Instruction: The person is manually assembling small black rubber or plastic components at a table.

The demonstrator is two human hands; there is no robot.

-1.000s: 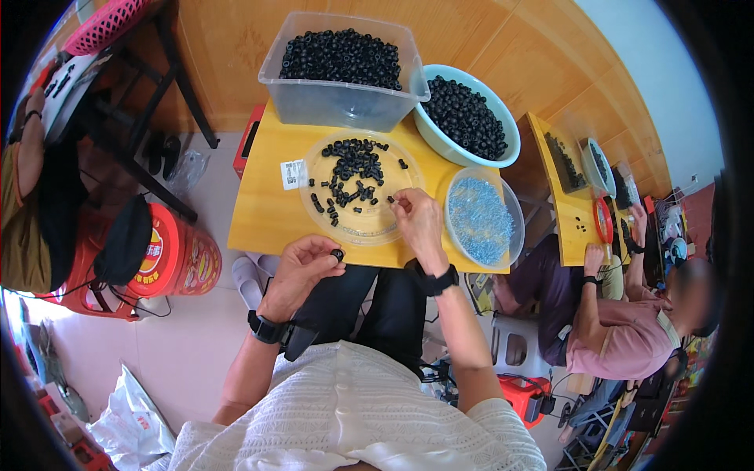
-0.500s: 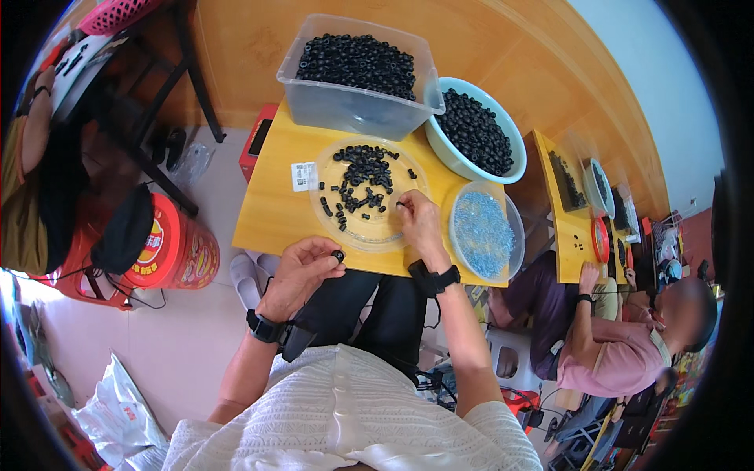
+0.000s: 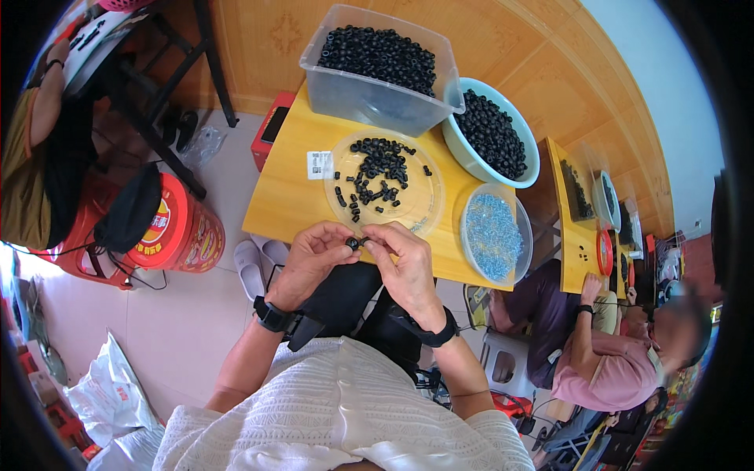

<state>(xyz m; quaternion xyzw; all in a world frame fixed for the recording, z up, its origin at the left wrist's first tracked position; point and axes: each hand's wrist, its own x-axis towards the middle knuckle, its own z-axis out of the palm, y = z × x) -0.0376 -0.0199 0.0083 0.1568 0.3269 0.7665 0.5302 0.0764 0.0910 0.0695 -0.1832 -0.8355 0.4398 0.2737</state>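
Observation:
My left hand (image 3: 316, 257) pinches a small round black part (image 3: 352, 243) in front of the table's near edge. Against it, my right hand (image 3: 407, 268) closes thumb and fingertips on a small black piece, mostly hidden by the fingers. The two parts meet or nearly meet; I cannot tell whether they are joined. Just beyond my hands, a shallow clear round tray (image 3: 424, 206) holds many loose small black pieces (image 3: 381, 161). To the right, a clear round tub (image 3: 525, 235) holds tiny clear-blue pieces (image 3: 491, 235).
A clear plastic bin (image 3: 369, 106) full of black parts stands at the table's back, beside a pale blue basin (image 3: 528, 169) of similar parts. A white label (image 3: 320, 166) lies left of the tray. Co-workers sit at a right-hand table (image 3: 577, 243) and at far left.
My right hand has come back from the tray with the small black piece and met my left hand. The left hand has lifted its round part slightly toward it.

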